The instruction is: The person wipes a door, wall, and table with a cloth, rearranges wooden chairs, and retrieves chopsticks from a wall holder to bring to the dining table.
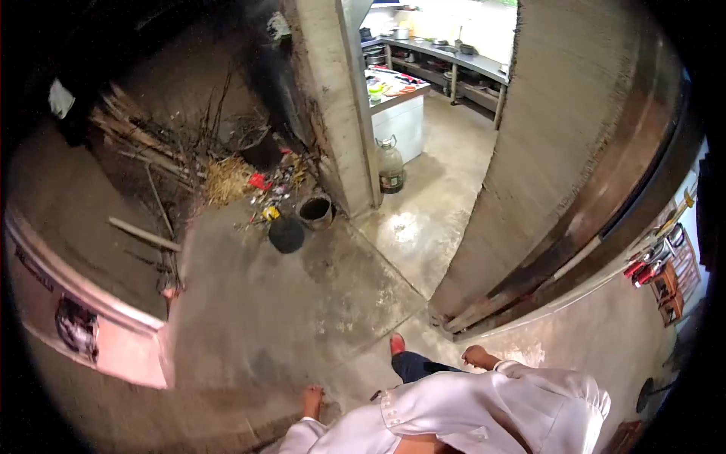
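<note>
My left hand [312, 401] hangs low beside the body, its fingers curled in, with no object visible in it. On the other side, my right hand [480, 357] is out in front of the white sleeve with its fingers folded, and I see nothing in it. Neither hand touches anything around it. Bare concrete floor [257, 318] lies beneath the left hand. The right hand is nearest to the foot of the wall by the doorway. One red shoe [397, 344] shows below dark trousers.
Ahead, a doorway opens to a kitchen with a counter [446, 54], a white table [397, 121] and a large clear jug [389, 166]. At left are firewood sticks [136, 144], straw [225, 181], a dark bucket [315, 212] and a black round object [286, 234].
</note>
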Available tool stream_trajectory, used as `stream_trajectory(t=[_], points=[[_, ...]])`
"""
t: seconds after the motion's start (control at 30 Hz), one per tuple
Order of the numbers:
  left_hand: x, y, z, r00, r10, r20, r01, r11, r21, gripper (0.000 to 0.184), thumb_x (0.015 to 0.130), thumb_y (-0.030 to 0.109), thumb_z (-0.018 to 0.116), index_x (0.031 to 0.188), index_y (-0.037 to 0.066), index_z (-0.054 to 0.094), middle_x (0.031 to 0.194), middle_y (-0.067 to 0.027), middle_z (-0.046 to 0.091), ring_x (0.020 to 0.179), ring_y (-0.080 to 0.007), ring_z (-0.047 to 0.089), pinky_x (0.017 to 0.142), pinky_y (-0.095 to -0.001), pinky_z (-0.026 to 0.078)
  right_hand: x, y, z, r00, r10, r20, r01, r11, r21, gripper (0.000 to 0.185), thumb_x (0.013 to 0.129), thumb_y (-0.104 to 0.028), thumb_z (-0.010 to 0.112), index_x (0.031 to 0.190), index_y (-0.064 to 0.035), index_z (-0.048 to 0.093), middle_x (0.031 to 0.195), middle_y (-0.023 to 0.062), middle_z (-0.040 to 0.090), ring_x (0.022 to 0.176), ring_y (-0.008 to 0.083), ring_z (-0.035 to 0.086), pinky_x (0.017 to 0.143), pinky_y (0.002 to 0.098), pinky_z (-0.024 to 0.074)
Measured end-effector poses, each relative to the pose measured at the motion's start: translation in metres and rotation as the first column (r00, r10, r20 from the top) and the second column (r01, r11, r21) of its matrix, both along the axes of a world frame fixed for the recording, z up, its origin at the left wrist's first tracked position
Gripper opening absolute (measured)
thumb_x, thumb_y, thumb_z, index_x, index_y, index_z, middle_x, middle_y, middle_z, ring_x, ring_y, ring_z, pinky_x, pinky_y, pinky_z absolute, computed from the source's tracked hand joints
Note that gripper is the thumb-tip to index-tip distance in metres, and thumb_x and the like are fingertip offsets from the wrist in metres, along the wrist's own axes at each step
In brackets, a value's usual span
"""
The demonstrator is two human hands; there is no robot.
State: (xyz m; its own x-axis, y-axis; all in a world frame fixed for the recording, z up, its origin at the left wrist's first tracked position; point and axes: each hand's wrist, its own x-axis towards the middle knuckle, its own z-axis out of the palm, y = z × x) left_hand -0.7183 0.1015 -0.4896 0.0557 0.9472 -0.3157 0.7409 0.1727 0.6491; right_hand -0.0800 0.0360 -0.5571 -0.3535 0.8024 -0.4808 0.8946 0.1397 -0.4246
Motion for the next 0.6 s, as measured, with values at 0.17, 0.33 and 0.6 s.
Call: stream_trajectory(t=[0.17, 0.33, 0.6], points=[[0.054, 0.129, 0.073, 0.84, 0.469, 0.273, -0.389, 0.871, -0.301, 0.011, 0.083, 0.012, 0.054, 0.079, 0.003, 0.059, 0.067, -0.0086, 0.06, 0.052, -0.0191, 0.056, 0.048, -0.0319, 0.045, -0.014, 0.096, 0.029, 0.989, 0.122, -0.087, -0.13, 0.988, -0.087, 0.018, 0.073, -0.025, 0.06, 0.075, -0.0067, 0.065, 0.082, 0.0148, 0.064, 0.079, 0.0324, 0.062, 0.067, 0.0439, 0.0484], [0.09, 0.215, 0.086, 0.996, 0.081, -0.027, -0.085, 0.937, -0.339, 0.01, 0.085, 0.011, 0.055, 0.085, 0.003, 0.059, 0.072, -0.01, 0.061, 0.054, -0.0214, 0.056, 0.052, -0.0354, 0.047, 0.005, 0.235, 0.037, 0.995, -0.081, -0.06, 0.065, 0.972, -0.225, 0.021, 0.073, -0.011, 0.051, 0.052, -0.0063, 0.053, 0.059, 0.0131, 0.058, 0.052, 0.0241, 0.055, 0.048, 0.0373, 0.0411], [0.136, 0.394, 0.064, 0.997, 0.014, -0.082, -0.049, 0.898, -0.436, 0.011, 0.086, 0.012, 0.054, 0.085, 0.002, 0.059, 0.072, -0.0102, 0.061, 0.054, -0.0213, 0.057, 0.051, -0.0353, 0.048, -0.021, 0.468, 0.074, 0.74, -0.552, -0.384, 0.549, 0.826, -0.13, 0.017, 0.07, -0.016, 0.056, 0.058, -0.0047, 0.061, 0.055, 0.0128, 0.058, 0.046, 0.0257, 0.057, 0.044, 0.0383, 0.0461]])
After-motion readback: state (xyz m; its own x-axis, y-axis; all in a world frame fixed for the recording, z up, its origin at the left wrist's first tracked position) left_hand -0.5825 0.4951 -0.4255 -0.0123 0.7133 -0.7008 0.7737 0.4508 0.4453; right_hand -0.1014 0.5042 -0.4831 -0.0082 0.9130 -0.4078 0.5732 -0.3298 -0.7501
